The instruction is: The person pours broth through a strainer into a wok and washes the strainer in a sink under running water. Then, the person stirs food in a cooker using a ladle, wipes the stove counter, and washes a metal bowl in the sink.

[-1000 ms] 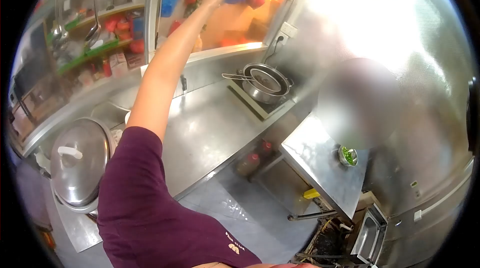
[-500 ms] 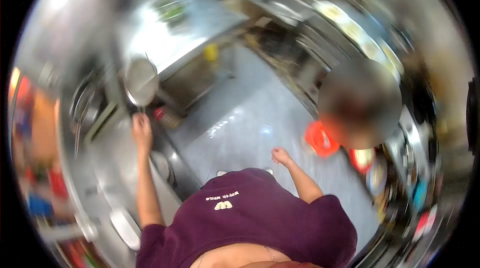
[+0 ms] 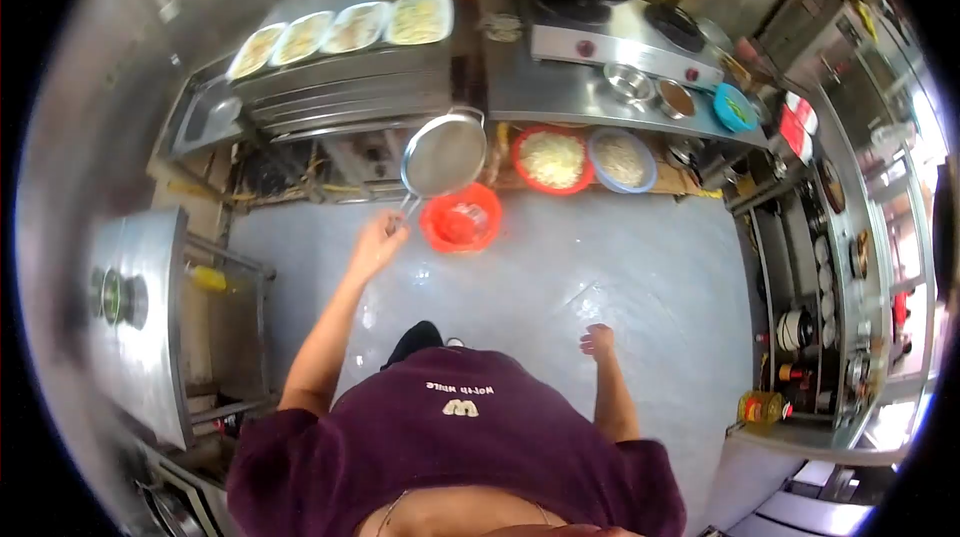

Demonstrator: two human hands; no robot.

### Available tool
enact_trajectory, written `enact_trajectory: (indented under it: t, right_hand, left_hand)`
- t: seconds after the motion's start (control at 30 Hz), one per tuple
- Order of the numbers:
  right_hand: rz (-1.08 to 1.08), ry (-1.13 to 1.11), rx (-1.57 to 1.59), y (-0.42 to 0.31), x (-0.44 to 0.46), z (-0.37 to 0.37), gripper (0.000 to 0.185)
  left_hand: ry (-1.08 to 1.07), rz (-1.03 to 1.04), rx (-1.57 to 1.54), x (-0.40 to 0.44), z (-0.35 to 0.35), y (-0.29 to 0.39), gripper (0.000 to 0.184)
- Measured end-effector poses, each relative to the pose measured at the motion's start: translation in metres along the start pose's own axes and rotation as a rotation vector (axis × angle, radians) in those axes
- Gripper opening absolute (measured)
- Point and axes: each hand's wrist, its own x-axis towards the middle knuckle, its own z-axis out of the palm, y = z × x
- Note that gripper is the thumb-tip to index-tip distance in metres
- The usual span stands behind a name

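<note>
Strainer, location: I carried the round mesh strainer (image 3: 445,155) in front of me, to the left of my body's midline, above the grey floor (image 3: 540,257).
Strainer, long axis: ran obliquely from my fingers, near end low and left, far end up and to the right, away from my body.
Strainer, pointing: the handle end pointed back at me; the bowl end, with a small wire loop on its far rim, pointed toward the steel counter (image 3: 545,95).
Strainer, mesh: showed as a nearly full circle, turned toward my eyes.
Left hand: my left hand (image 3: 376,240) was closed, pinching the strainer by its handle; the forearm reached forward from my purple shirt (image 3: 450,457).
Right hand: my right hand (image 3: 598,340) hung out over the floor, fingers loosely bent; I could not tell whether they were pressed together or apart.
Red floor basin: the red floor basin (image 3: 455,247) appeared just beyond my left hand, its far edge overlapped by the strainer; contact between the two could not be determined.
Paired basins: a red basin of pale shreds (image 3: 553,190) and a blue basin (image 3: 633,187) sat side by side, under the counter's front edge.
</note>
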Motion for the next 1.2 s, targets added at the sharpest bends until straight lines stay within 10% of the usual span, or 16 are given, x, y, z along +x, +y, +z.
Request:
enact_trajectory:
  t: [0.37,0.5,0.67,0.83,0.93,1.03,1.2]
  right_hand:
    - [-0.183,-0.075,0.334,-0.064,0.045,-0.031,0.027]
    - [0.139,0.207,0.644,-0.01,0.057,-0.119,0.031]
    - [0.312,0.434,0.609,-0.002,0.057,-0.182,0.03]
    - [0.23,0.103,0.236,0.071,0.14,-0.216,0.031]
    - [0.024,0.101,-0.13,0.032,0.189,-0.249,0.029]
    - [0.265,0.132,0.388,-0.07,0.227,-0.28,0.028]
    - [0.027,0.114,0.104,-0.26,0.268,-0.317,0.029]
  left_hand:
    - [0.014,0.182,0.128,0.295,0.07,0.179,0.034]
    - [0.064,0.475,0.288,0.432,0.097,0.25,0.03]
    - [0.032,0.329,0.346,0.575,0.166,0.323,0.032]
    - [-0.022,0.393,0.576,0.734,0.238,0.32,0.033]
    - [-0.056,0.189,0.559,0.718,0.267,0.348,0.034]
    - [-0.066,0.106,0.553,0.743,0.288,0.356,0.043]
    - [-0.115,0.071,0.672,0.787,0.311,0.32,0.039]
